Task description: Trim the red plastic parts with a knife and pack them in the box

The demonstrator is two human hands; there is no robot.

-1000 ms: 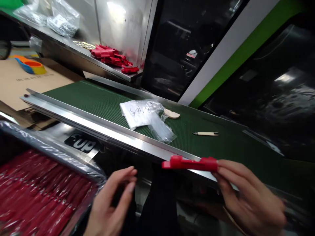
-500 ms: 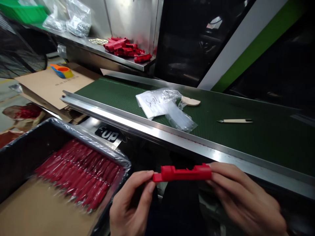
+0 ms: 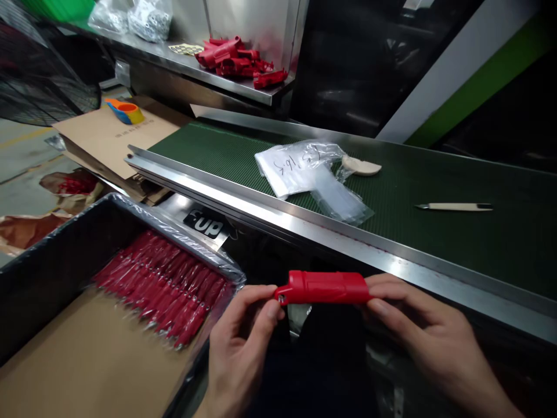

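A red plastic tube-shaped part (image 3: 328, 288) lies level between my two hands, in front of the conveyor's near rail. My left hand (image 3: 243, 337) pinches its narrow left end, where a small loop with a bit of metal shows. My right hand (image 3: 422, 331) grips the other end between thumb and fingers. The smooth, rounded side of the part faces me. To the left, a lined bin (image 3: 117, 203) holds a row of red parts in clear plastic sleeves (image 3: 161, 284), lying on a cardboard sheet (image 3: 100, 348).
On the green conveyor belt (image 3: 209, 145) lie plastic bags (image 3: 296, 168), a pale half-round piece (image 3: 362, 166) and a craft knife (image 3: 456, 206). Loose red parts (image 3: 239, 58) are heaped on a metal shelf. A coloured tape roll (image 3: 128, 112) rests on flat cardboard (image 3: 96, 136). A fan (image 3: 39, 69) stands far left.
The red part has been turned about its length, from its notched open side to its smooth side. Both hands still hold its ends. The view has shifted slightly.
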